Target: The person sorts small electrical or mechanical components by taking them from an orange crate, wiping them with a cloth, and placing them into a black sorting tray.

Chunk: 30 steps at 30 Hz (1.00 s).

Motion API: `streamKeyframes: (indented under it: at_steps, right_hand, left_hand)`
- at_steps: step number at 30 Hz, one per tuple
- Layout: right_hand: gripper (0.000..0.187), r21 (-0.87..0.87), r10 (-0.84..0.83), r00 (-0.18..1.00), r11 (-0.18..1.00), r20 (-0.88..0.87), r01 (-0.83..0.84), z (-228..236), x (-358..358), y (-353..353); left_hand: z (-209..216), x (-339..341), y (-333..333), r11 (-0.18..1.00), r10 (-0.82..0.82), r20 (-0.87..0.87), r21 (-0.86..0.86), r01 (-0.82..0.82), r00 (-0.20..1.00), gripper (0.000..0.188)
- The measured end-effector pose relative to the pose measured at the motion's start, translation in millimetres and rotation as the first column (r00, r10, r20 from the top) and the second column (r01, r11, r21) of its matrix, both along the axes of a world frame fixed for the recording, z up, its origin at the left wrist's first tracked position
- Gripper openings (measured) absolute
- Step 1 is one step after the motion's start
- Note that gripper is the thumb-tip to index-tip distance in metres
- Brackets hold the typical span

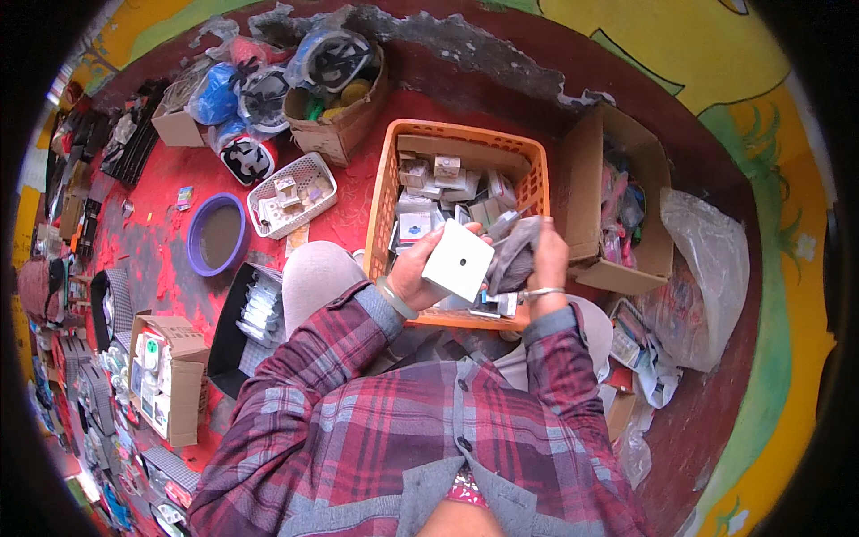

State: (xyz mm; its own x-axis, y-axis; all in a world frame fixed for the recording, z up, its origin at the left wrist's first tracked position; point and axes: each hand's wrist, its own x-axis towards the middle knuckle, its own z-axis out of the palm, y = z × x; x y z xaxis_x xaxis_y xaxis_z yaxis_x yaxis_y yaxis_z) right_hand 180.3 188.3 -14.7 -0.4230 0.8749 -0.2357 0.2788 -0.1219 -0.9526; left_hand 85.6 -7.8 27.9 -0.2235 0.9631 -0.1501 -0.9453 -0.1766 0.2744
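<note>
My left hand (409, 279) is closed on the edge of a flat white square plate (459, 262) with a small dark hole in its middle. Bunched in my right hand (549, 266) is a dark grey cloth (516, 253), just to the right of the plate. Both hands are over the near part of an orange plastic basket (383, 192). Inside it are several small white and grey boxes (459, 186), some standing on edge. The cloth and the plate hide part of the basket's contents.
Left of the basket are a small white basket (262, 231) with small boxes and a purple basin (194, 240). Cartons stand at the far left (327, 141), right (587, 192) and near left (186, 394). Clear plastic sheeting (711, 277) lies right, against the painted wall.
</note>
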Motion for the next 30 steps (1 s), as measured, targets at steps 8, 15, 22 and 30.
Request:
streamKeyframes:
  at_steps: [8, 15, 22, 30]
  right_hand:
    - [0.038, 0.157, 0.404, 0.751, 0.911, -0.522, -0.381, 72, 9, -70]
    - [0.041, 0.725, 0.615, 0.704, 0.294, 0.355, -0.623, 36, -11, -102]
    - [0.038, 0.783, 0.686, 0.686, 0.278, 0.243, -0.556, 32, -1, -101]
    - [0.028, 0.775, 0.561, 0.82, 0.469, 0.108, -0.423, 29, -12, -81]
  left_hand:
    - [-10, -6, 0, 0.982, 0.188, 0.128, 0.003, -0.19, 0.974, 0.051]
    - [-36, 3, 3, 0.972, 0.234, 0.214, -0.057, -0.227, 0.948, 0.041]
    - [-34, -13, 1, 0.956, 0.276, -0.014, -0.099, -0.276, 0.961, 0.046]
    - [-42, 2, 3, 0.976, 0.189, 0.005, -0.109, -0.188, 0.982, 0.037]
